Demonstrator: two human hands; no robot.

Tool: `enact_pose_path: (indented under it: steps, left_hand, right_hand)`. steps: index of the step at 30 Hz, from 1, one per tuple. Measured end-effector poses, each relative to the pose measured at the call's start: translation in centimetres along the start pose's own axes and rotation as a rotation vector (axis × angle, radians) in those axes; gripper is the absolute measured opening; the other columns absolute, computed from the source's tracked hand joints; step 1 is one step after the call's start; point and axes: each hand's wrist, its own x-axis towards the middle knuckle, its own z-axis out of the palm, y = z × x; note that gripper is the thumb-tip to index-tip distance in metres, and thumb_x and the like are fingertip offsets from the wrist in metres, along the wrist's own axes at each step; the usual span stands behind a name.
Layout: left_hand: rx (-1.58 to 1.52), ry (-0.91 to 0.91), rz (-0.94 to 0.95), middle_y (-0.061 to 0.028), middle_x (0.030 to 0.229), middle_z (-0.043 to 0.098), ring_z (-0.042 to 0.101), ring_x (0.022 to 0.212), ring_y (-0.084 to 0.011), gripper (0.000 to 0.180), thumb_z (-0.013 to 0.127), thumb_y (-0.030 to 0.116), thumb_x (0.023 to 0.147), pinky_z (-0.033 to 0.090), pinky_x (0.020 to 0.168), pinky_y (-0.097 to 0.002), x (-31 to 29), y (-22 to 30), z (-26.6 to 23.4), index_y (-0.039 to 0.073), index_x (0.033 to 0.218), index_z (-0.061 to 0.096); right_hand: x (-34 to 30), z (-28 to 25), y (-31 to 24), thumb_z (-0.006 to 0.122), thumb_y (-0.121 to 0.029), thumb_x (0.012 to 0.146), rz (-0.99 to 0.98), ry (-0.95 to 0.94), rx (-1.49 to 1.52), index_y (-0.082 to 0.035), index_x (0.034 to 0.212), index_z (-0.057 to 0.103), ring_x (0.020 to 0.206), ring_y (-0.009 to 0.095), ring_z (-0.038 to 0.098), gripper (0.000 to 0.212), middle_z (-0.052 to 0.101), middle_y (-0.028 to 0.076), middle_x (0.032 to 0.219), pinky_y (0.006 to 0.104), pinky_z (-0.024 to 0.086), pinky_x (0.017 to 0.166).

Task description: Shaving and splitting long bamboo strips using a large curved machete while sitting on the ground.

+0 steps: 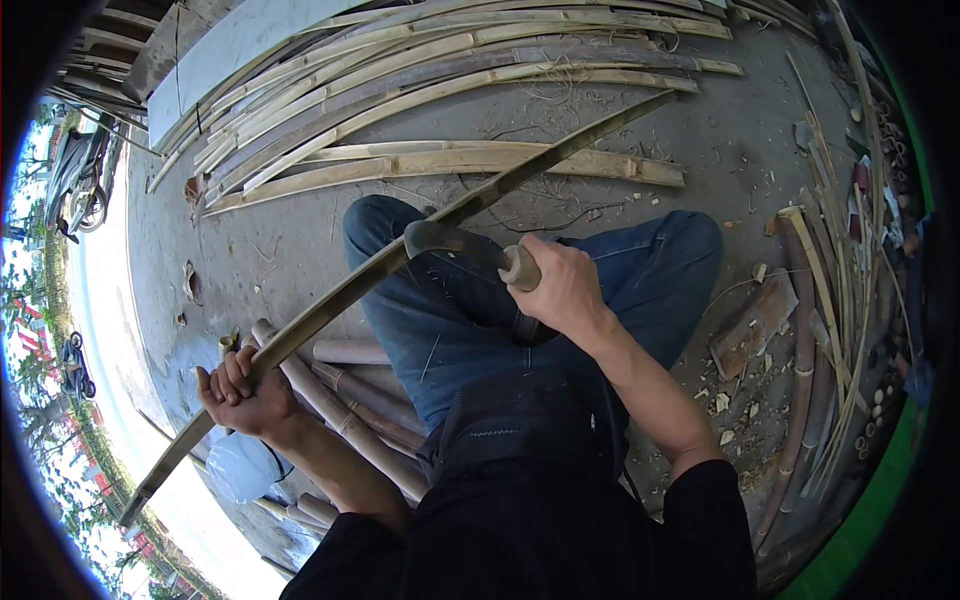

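Note:
My left hand (243, 391) grips a long dark bamboo strip (560, 152) near its lower end. The strip runs diagonally from the lower left up to the upper right, crossing over my left knee. My right hand (562, 285) is closed around the pale wooden handle of a curved knife (452, 241). The knife's dark blade lies against the strip above my left thigh. I sit with both knees in blue jeans (640, 270) spread over the concrete ground.
A fan of split bamboo strips (420, 90) lies on the concrete ahead. Round bamboo poles (350, 400) rest under my left leg. More strips and poles (810, 330) pile at the right with wood chips. Parked motorbikes (80, 170) stand at far left.

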Motion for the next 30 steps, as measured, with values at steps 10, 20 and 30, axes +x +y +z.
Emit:
enact_pose_path:
  steps: [10, 20, 30]
  left_hand:
    - [-0.033, -0.030, -0.072, 0.0057, 0.047, 0.027, 0.026, 0.045, -0.0097, 0.049, 0.052, 0.017, 0.097, 0.032, 0.056, -0.0274, 2.9, 0.7, -4.9, 0.020, 0.054, 0.029]
    - [0.016, 0.094, -0.055, 0.0060, 0.045, 0.027, 0.027, 0.043, -0.0105, 0.052, 0.052, 0.012, 0.098, 0.034, 0.056, -0.0281, 4.4, 4.1, -5.5, 0.020, 0.051, 0.030]
    - [0.030, -0.147, -0.090, 0.0043, 0.044, 0.028, 0.026, 0.043, -0.0112, 0.055, 0.047, 0.013, 0.102, 0.035, 0.056, -0.0280, 7.4, 13.3, -4.2, 0.020, 0.051, 0.029]
  right_hand:
    - [3.7, -0.7, 6.4, 0.077, -0.024, 0.073, 0.166, 0.112, -0.190, -0.006, 0.103, 0.065, 0.088, 0.043, 0.068, 0.037, 0.070, 0.023, 0.085, 0.0510, 0.054, 0.077]
    - [6.7, -2.6, 13.6, 0.077, -0.025, 0.074, 0.370, 0.110, -0.196, -0.007, 0.112, 0.067, 0.092, 0.044, 0.069, 0.043, 0.072, 0.024, 0.095, 0.0515, 0.055, 0.082]
    - [9.9, -4.1, 22.7, 0.074, -0.025, 0.076, 0.667, 0.109, -0.229, -0.004, 0.105, 0.068, 0.093, 0.039, 0.071, 0.037, 0.073, 0.020, 0.098, 0.0481, 0.056, 0.084]
